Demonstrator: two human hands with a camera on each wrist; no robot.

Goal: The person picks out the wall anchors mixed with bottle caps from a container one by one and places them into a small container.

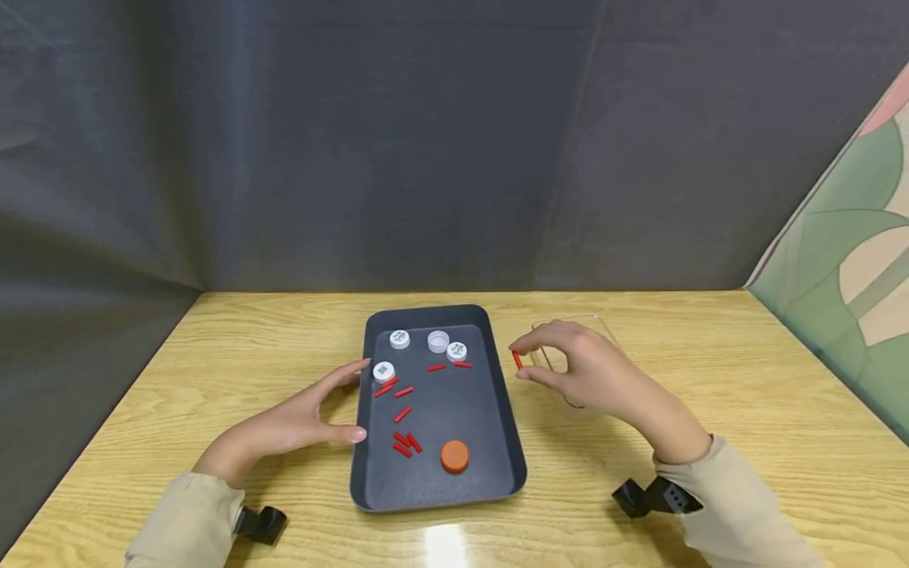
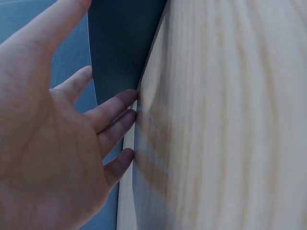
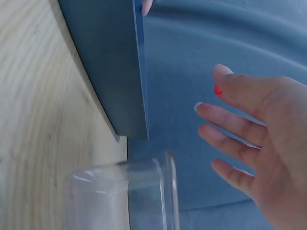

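A dark grey tray [image 1: 469, 418] lies on the table with several short red sticks [image 1: 402, 414] scattered in it. My left hand [image 1: 291, 430] rests at the tray's left rim, thumb and fingers spread; the left wrist view shows its fingers beside the tray's outer wall [image 2: 122, 43]. To the right of the tray, my right hand [image 1: 600, 371] pinches one red stick [image 1: 517, 360] between thumb and forefinger. In the right wrist view only a bit of that red stick [image 3: 218, 89] shows. Beside this hand stands a clear plastic box [image 3: 120, 191], partly hidden by the hand in the head view.
Several white caps [image 1: 400, 339] sit in the tray's far half, one with its hollow side up [image 1: 438, 341]. An orange cap [image 1: 454, 457] lies near its front right corner. Dark cloth [image 1: 426, 158] stands behind the wooden table [image 1: 270, 347]; a patterned cloth [image 1: 852, 268] hangs at right.
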